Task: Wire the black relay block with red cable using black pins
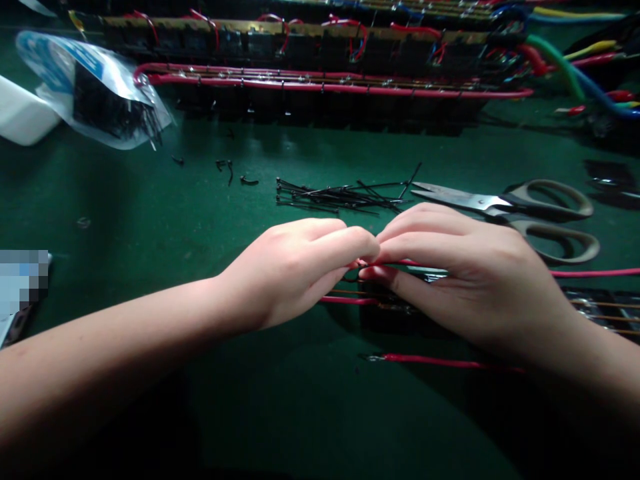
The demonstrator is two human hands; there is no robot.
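Note:
My left hand and my right hand meet fingertip to fingertip over a dark strip of components that lies on the green mat. Between the pinched fingers runs a red wire, and a thin black cable tie seems to loop around it; the fingers hide most of it. A second red wire lies loose just in front of the strip. A small heap of black cable ties sits right behind my hands.
Scissors with grey handles lie open at the right. A long finished assembly with red wires spans the back. A plastic bag of cable ties lies at the far left, with cut tie ends near it.

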